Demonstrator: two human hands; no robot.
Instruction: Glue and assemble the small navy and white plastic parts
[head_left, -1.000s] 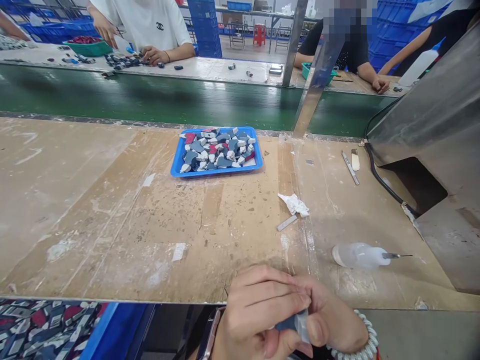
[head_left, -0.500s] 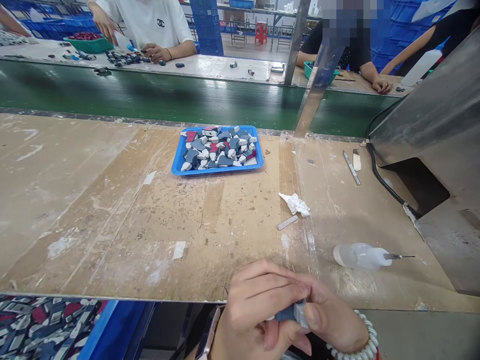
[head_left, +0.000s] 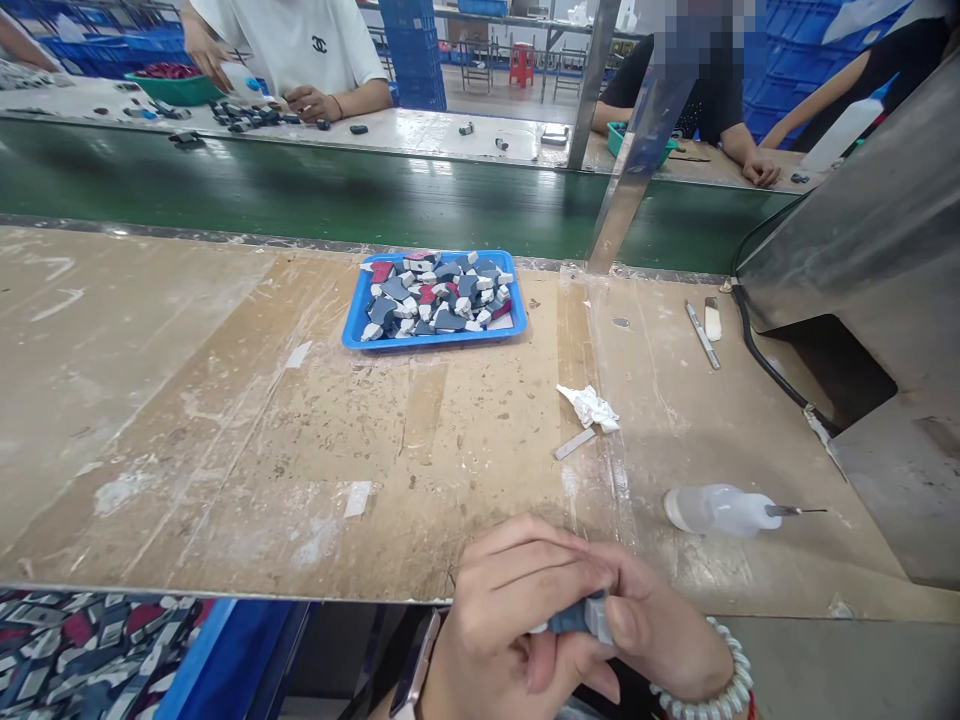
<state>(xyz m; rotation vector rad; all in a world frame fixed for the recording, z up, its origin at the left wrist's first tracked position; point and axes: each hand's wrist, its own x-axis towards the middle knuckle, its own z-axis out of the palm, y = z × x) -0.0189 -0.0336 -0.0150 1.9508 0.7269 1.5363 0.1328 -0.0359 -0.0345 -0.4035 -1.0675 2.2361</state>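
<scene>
Both my hands meet at the table's near edge around a small dark-blue and light-grey plastic piece [head_left: 574,617]. My left hand [head_left: 506,610], with a watch on the wrist, is closed over it from the left, fingers curled across the top. From the other side my right hand [head_left: 645,615], a beaded bracelet on its wrist, pinches the grey end with its thumb. Much of the piece is hidden behind my fingers. To the right lies a clear squeeze bottle [head_left: 716,510] with a needle tip, on its side.
A blue tray [head_left: 349,330] of similar pieces stands near the green conveyor [head_left: 300,190]. Crumpled tissue [head_left: 591,408], a small flat strip [head_left: 574,444] and a knife-like tool [head_left: 702,335] lie on the table [head_left: 247,430]. Lower left is a blue crate [head_left: 199,655] full of pieces. Co-workers sit opposite.
My hands keep their hold on the plastic piece with hardly any movement. Across the table, a dark piece has travelled left on the conveyor, and a co-worker's hand with a white bottle has shifted slightly.
</scene>
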